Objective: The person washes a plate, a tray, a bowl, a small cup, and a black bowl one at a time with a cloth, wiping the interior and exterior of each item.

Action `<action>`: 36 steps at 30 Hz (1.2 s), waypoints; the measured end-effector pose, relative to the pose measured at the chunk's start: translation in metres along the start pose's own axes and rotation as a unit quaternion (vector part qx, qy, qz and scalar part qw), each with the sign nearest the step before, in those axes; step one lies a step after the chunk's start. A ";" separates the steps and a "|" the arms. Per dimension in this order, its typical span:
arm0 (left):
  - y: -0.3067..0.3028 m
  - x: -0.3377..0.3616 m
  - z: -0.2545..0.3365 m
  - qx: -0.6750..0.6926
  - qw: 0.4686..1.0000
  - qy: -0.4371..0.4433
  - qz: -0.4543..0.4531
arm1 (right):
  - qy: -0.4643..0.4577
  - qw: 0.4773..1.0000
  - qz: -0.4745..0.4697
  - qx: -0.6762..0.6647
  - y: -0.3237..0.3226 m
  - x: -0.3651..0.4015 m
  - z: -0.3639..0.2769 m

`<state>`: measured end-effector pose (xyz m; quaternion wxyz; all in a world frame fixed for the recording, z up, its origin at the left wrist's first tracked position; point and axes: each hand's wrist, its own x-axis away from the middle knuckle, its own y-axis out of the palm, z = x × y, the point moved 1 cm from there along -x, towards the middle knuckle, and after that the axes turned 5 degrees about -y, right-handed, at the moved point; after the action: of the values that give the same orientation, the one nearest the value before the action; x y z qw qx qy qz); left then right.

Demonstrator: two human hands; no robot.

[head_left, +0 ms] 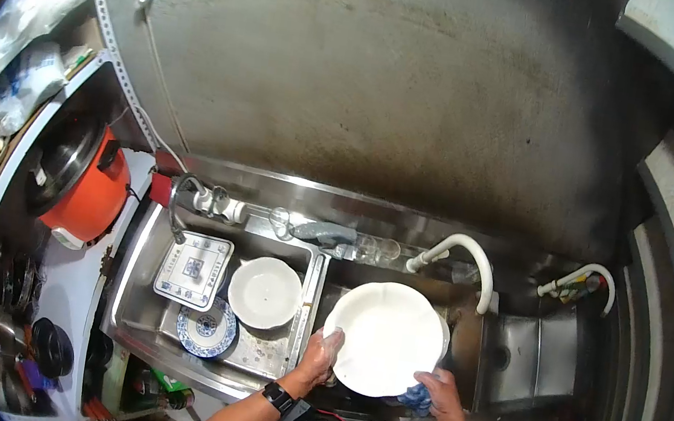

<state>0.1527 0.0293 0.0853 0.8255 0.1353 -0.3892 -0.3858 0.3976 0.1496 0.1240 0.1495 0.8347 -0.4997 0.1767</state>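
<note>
A large white bowl (388,340) is held over the middle sink basin. My left hand (320,358) grips its left edge, fingers closed round the rim. At its lower right edge, my right hand (439,390) holds the rim, with a blue cloth (415,399) beneath the fingers. Part of another white dish shows behind the bowl's right side. In the left basin lie a smaller white bowl (265,293), a square patterned plate (193,270) and a round blue-and-white plate (207,327).
White curved faucets (469,248) stand behind the middle basin and farther right. Glasses (374,250) line the back ledge. A metal faucet (176,205) reaches over the left basin. An orange cooker (90,191) sits on the left shelf. Another basin (532,355) is at the right.
</note>
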 end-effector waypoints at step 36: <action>0.012 0.046 0.086 -0.324 0.857 0.375 0.138 | -0.535 0.680 -0.125 0.485 0.158 0.019 -0.029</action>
<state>0.1134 0.0101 0.1730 0.9508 -0.0605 0.0824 -0.2926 0.2619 0.0751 0.1695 -0.5484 0.7974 -0.2298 -0.1028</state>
